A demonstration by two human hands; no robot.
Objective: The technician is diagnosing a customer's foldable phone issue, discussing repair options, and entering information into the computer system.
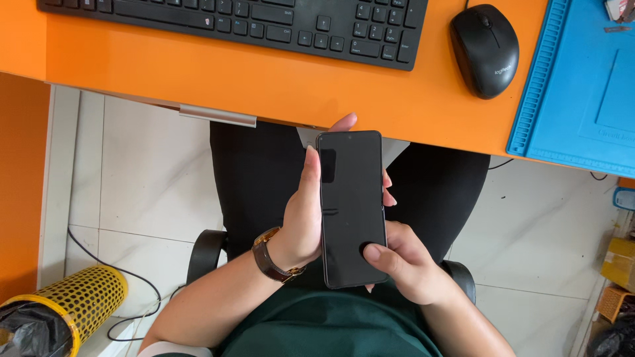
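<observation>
Pale floor tiles [152, 192] with thin grey seams run beneath an orange table [278, 82], whose front edge crosses the upper part of the view. On the table lie a black keyboard [264, 23] along the far side, a black mouse [485, 49] to its right, and a blue work mat [582, 92] with a ridged border at the right end. A grey metal handle [217, 115] sits under the table's edge. Down on the floor at the left stands a yellow perforated bin [73, 301] lined with a black bag, and a dark cable [126, 277] trails past it. Cardboard boxes [618, 277] crowd the right margin.

The person sits on a black chair [205, 254], legs in dark trousers, holding a black smartphone [350, 208] over the lap, just below the table edge. The screen is dark. The left hand [304, 218], a brown-strapped watch [268, 254] at its wrist, wraps the phone's left side, fingertips showing past the right edge. The right hand [407, 264] cups the lower right corner, its thumb pressed flat on the glass near the bottom.
</observation>
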